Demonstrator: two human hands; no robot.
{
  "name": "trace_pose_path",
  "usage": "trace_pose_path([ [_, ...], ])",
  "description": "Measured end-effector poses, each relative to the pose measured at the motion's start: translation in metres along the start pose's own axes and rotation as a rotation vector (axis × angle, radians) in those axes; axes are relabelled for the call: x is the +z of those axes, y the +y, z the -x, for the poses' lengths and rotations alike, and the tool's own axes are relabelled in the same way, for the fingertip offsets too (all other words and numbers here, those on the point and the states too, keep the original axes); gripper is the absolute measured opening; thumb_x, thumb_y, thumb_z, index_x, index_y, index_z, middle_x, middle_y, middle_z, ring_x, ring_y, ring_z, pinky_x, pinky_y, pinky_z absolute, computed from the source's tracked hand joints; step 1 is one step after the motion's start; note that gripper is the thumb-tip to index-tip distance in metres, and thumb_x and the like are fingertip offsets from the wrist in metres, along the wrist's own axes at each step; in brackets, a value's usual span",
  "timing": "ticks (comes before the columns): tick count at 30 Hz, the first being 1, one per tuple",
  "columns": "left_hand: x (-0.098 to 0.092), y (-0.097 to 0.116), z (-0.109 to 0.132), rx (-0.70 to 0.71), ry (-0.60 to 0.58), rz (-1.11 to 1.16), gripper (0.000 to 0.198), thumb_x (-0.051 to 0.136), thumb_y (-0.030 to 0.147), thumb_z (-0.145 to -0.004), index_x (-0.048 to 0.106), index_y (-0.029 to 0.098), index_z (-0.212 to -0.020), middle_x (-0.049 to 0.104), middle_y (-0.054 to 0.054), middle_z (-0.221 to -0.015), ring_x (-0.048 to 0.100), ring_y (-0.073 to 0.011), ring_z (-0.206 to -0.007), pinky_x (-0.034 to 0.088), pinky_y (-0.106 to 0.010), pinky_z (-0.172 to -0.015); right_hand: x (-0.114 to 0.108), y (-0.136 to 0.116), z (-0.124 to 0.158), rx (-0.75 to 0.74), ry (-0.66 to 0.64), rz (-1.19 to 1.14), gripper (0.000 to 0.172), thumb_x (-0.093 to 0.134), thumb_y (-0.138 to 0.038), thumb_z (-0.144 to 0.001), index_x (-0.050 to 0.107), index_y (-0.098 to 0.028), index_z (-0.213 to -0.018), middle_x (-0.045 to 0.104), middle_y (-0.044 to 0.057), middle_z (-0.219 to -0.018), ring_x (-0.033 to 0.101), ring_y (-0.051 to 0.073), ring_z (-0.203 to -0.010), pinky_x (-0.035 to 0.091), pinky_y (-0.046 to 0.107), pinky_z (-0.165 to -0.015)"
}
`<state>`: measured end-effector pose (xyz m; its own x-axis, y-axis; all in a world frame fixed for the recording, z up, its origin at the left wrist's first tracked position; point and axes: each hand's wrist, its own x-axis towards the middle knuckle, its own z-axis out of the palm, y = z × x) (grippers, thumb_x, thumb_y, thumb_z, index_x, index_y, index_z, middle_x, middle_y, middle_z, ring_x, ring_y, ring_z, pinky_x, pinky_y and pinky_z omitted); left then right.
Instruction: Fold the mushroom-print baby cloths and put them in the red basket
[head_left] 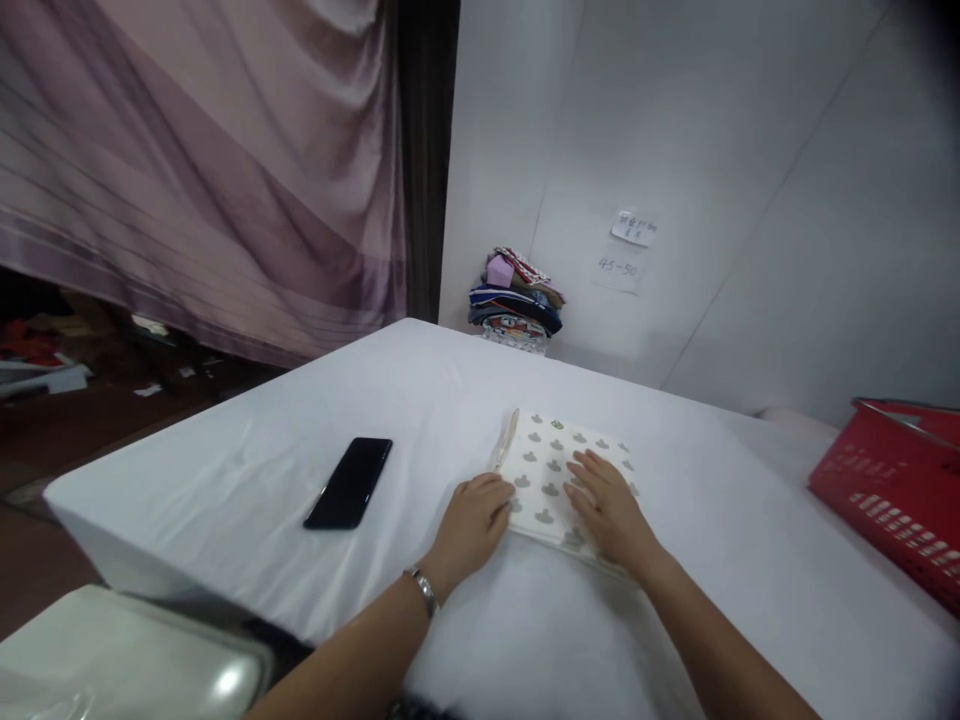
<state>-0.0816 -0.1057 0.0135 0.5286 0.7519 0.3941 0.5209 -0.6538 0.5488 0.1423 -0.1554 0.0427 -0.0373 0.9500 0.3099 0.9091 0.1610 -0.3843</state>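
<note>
A folded cream cloth point(536, 475) printed with grey mushroom-like shapes lies on the white-covered table point(420, 400). My left hand point(471, 520) is at its near left edge, fingers curled and closed on the border; the fingertips are partly hidden. Across the right half of the cloth rests my right hand point(609, 505), flat, with its fingers apart and nothing gripped. A silver bracelet point(424, 590) circles my left wrist.
A black phone point(350, 484) lies left of the cloth. At the right edge stands a red plastic basket point(892, 480). Beyond the table's far edge is a stack of folded fabrics point(516, 300) by the wall. A pale glossy seat-like surface point(127, 660) is at lower left.
</note>
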Motion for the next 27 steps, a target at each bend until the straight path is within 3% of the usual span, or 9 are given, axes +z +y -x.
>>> trace_pose_path([
  [3, 0.001, -0.003, 0.000, -0.029, 0.029, -0.003, 0.033, 0.045, 0.011, -0.078, 0.062, 0.025, -0.102, 0.066, -0.001, -0.103, 0.051, -0.0186, -0.110, 0.038, -0.037, -0.093, 0.009, 0.016, 0.003, 0.109, -0.254, 0.204, 0.068, 0.028, -0.060, -0.088, 0.040, -0.016, -0.138, 0.026, 0.010, -0.148, 0.015, 0.029, -0.138, 0.013, 0.052, -0.110],
  [6, -0.004, 0.006, -0.007, -0.082, 0.019, -0.061, 0.033, 0.046, 0.009, -0.074, 0.064, 0.022, -0.097, 0.067, -0.002, -0.097, 0.055, -0.0187, -0.101, 0.039, -0.037, -0.091, 0.019, 0.018, 0.007, 0.136, -0.348, 0.265, 0.071, 0.016, -0.062, -0.089, 0.030, -0.018, -0.143, 0.015, 0.006, -0.151, 0.007, 0.025, -0.140, 0.006, 0.048, -0.111],
  [8, -0.007, 0.021, -0.021, -0.091, 0.011, -0.121, 0.028, 0.046, 0.014, -0.078, 0.064, 0.021, -0.098, 0.068, -0.003, -0.098, 0.057, -0.0192, -0.098, 0.039, -0.039, -0.092, 0.022, 0.015, 0.008, 0.139, -0.348, 0.280, 0.071, 0.015, -0.062, -0.089, 0.030, -0.019, -0.143, 0.014, 0.006, -0.151, 0.006, 0.025, -0.140, 0.005, 0.048, -0.111],
  [10, -0.004, 0.038, -0.041, -0.029, 0.021, -0.174, 0.029, 0.043, 0.026, -0.086, 0.060, 0.021, -0.108, 0.064, -0.004, -0.113, 0.053, -0.0201, -0.108, 0.035, -0.041, -0.098, 0.021, 0.012, 0.006, 0.137, -0.337, 0.288, 0.069, 0.017, -0.061, -0.089, 0.030, -0.019, -0.142, 0.016, 0.007, -0.151, 0.007, 0.025, -0.140, 0.004, 0.048, -0.111],
  [13, 0.014, 0.048, -0.071, 0.081, -0.020, -0.255, 0.045, 0.034, 0.043, -0.091, 0.048, 0.021, -0.127, 0.041, -0.006, -0.141, 0.030, -0.0223, -0.133, 0.022, -0.044, -0.109, 0.018, 0.011, 0.006, 0.134, -0.334, 0.280, 0.066, 0.022, -0.057, -0.090, 0.025, -0.020, -0.144, 0.017, 0.007, -0.151, 0.007, 0.025, -0.140, 0.003, 0.048, -0.110],
  [15, 0.030, 0.040, -0.083, 0.035, -0.103, -0.319, 0.055, 0.032, 0.050, -0.090, 0.043, 0.018, -0.133, 0.031, -0.009, -0.147, 0.020, -0.0250, -0.137, 0.017, -0.047, -0.110, 0.013, 0.012, 0.007, 0.135, -0.361, 0.237, 0.065, 0.023, -0.057, -0.090, 0.024, -0.021, -0.145, 0.017, 0.006, -0.151, 0.007, 0.024, -0.140, 0.003, 0.046, -0.110],
  [19, 0.051, 0.011, -0.086, -0.120, -0.185, -0.389, 0.071, 0.025, 0.060, -0.087, 0.035, 0.011, -0.138, 0.027, -0.014, -0.148, 0.016, -0.0265, -0.138, 0.012, -0.049, -0.111, -0.002, 0.018, 0.000, 0.159, -0.361, 0.141, 0.066, 0.019, -0.059, -0.090, 0.028, -0.021, -0.143, 0.017, 0.006, -0.152, 0.007, 0.021, -0.140, 0.005, 0.043, -0.111],
  [23, 0.053, 0.001, -0.083, -0.134, -0.196, -0.386, 0.078, 0.019, 0.065, -0.085, 0.031, 0.011, -0.141, 0.022, -0.013, -0.149, 0.012, -0.0257, -0.139, 0.006, -0.049, -0.112, -0.010, 0.033, -0.029, 0.211, -0.204, 0.214, 0.071, 0.019, -0.060, -0.089, 0.023, -0.015, -0.144, 0.011, 0.009, -0.153, 0.002, 0.023, -0.140, 0.003, 0.044, -0.110],
  [27, 0.048, 0.005, -0.084, -0.175, -0.242, -0.358, 0.078, 0.019, 0.066, -0.085, 0.028, 0.014, -0.142, 0.020, -0.011, -0.150, 0.010, -0.0265, -0.139, 0.005, -0.051, -0.111, 0.002, 0.063, -0.054, 0.392, -0.213, 0.275, 0.075, 0.020, -0.060, -0.088, 0.020, -0.010, -0.144, 0.011, 0.013, -0.152, 0.003, 0.026, -0.140, 0.007, 0.048, -0.109],
])
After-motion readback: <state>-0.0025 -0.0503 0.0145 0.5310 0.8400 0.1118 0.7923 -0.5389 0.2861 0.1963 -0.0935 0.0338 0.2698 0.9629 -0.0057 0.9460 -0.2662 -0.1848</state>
